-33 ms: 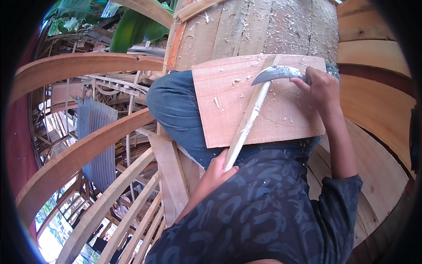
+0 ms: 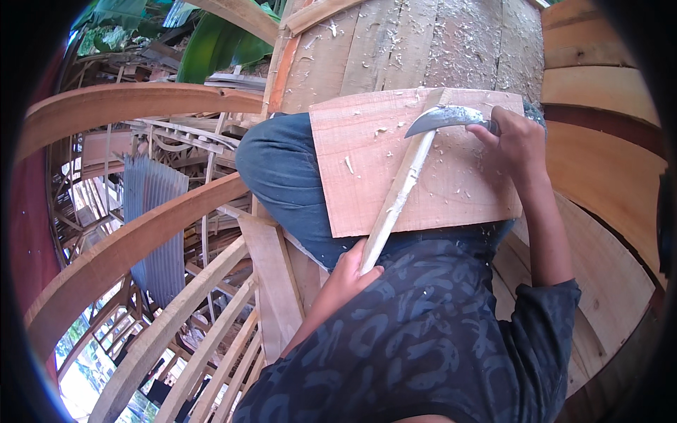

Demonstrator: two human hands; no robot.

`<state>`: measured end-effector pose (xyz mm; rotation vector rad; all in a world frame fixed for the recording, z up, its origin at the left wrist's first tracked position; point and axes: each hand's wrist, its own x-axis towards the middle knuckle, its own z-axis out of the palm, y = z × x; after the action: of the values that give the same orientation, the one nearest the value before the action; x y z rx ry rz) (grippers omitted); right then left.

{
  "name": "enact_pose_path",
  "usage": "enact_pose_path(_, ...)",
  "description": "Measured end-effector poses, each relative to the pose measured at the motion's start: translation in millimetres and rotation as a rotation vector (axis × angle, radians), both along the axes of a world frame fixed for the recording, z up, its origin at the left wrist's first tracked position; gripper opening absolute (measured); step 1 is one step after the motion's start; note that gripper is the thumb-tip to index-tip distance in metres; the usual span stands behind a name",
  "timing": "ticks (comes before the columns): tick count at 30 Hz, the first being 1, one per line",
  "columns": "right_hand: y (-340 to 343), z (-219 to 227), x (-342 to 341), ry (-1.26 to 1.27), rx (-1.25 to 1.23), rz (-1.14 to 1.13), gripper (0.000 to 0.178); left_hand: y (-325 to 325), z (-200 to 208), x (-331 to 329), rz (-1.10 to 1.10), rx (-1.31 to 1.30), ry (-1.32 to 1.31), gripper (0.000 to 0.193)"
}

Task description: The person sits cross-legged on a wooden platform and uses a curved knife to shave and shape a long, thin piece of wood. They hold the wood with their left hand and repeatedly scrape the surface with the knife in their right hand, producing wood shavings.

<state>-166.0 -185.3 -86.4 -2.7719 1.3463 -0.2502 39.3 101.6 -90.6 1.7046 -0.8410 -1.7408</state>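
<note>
My left hand (image 2: 345, 278) grips the lower end of a long pale wooden stick (image 2: 398, 197). The stick lies slanted across a flat reddish board (image 2: 458, 194) that rests on my lap, over my knee in blue trousers (image 2: 282, 169). At the board's upper right, my right hand (image 2: 515, 137) holds the handle of a curved metal knife (image 2: 441, 118). Its blade touches the upper end of the stick. Small wood shavings lie scattered on the board.
A planked wooden surface (image 2: 423, 49) covered in shavings rises just beyond the board. Curved wooden beams (image 2: 134, 247) sweep across the left, over stacked timber and a grey corrugated sheet (image 2: 151, 211). More curved planks (image 2: 606, 162) are on the right, and green leaves (image 2: 211, 49) at the top.
</note>
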Motion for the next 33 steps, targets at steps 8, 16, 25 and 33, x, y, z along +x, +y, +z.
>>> enact_pose_path(8, 49.7, 27.6, 2.7, -0.067, 0.558, -0.146, 0.056, -3.8, 3.5, 1.8, -0.003, 0.038, -0.053, 0.051)
enact_pose_path(16, 59.4, 18.8, -0.8, 0.047, 0.177, -0.05, 0.056, -10.1, 15.5, -7.7, -0.026, 0.047, -0.225, 0.049)
enact_pose_path(25, 6.4, -10.6, -14.9, -0.03, -0.033, 0.069, 0.059, -14.2, 17.0, -12.0, -0.015, 0.054, -0.274, 0.047)
enact_pose_path(33, 43.9, 26.5, 4.7, -0.052, 0.388, -0.237, 0.056, -5.2, 9.5, -8.7, 0.019, 0.034, -0.257, 0.047)
